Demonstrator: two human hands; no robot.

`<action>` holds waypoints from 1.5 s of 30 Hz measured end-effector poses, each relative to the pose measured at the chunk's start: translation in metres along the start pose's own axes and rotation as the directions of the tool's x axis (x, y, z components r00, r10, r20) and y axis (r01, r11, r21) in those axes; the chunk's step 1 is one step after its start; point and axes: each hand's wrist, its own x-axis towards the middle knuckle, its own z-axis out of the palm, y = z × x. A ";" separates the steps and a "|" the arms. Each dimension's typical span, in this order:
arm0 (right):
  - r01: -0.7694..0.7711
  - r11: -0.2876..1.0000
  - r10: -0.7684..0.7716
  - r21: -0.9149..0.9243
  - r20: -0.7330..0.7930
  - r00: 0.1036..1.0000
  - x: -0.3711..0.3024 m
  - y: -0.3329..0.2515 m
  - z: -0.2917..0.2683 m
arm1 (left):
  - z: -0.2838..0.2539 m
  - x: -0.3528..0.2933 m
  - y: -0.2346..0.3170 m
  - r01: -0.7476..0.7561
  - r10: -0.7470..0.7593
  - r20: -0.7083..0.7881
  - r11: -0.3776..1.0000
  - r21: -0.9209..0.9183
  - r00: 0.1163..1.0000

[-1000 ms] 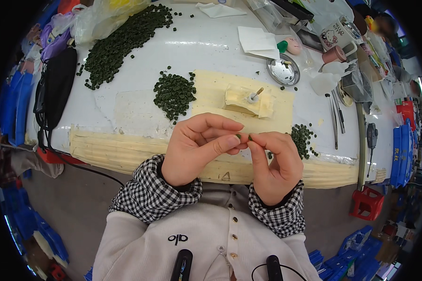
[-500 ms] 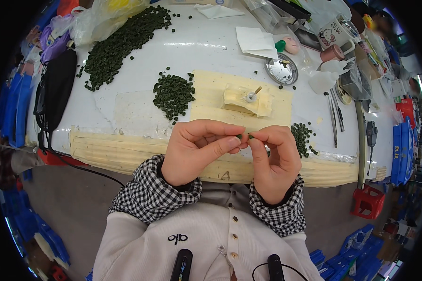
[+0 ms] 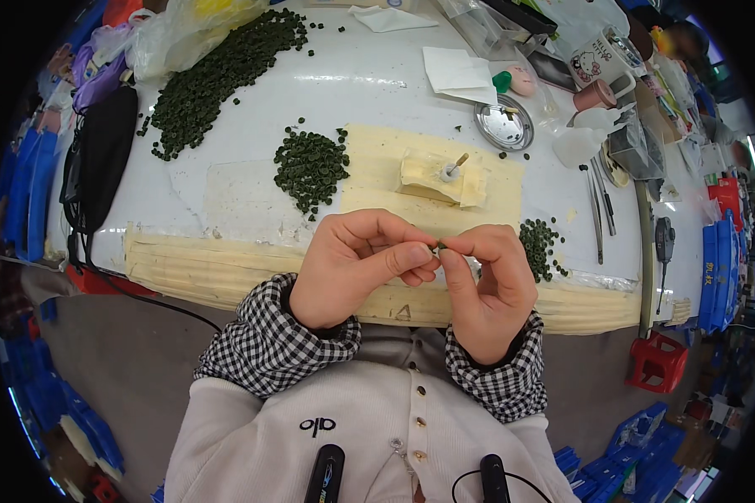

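Over the near edge of the table, my left hand (image 3: 356, 267) and my right hand (image 3: 493, 285) meet at their fingertips. Both thumbs and forefingers pinch a tiny dark green piece (image 3: 439, 247); whether it is one piece or two pressed together I cannot tell. Beyond my hands, a tape-covered block (image 3: 432, 189) with a short upright peg (image 3: 459, 163) rests on a pale yellow sheet (image 3: 369, 151). Small round green pieces form a medium pile (image 3: 310, 172) left of the block. A smaller pile (image 3: 541, 247) lies just right of my right hand.
A large green heap (image 3: 218, 84) spreads at the far left beside a black pouch (image 3: 109, 155). Toward the far right are a round metal dish (image 3: 503, 126), folded white paper (image 3: 459, 75), tweezers (image 3: 596, 214), a white squeeze bottle (image 3: 580, 142) and a mug (image 3: 600, 63). Padded strips line the front edge.
My fingertips have drawn closer together. Green showed separately at each hand's fingertips before; now it meets in one spot. My left hand has risen slightly.
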 end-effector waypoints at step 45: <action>0.028 0.999 -0.035 0.040 0.169 0.985 0.000 -0.007 -0.004 | 0.008 -0.005 -0.003 -0.299 0.332 -0.096 0.919 0.257 0.938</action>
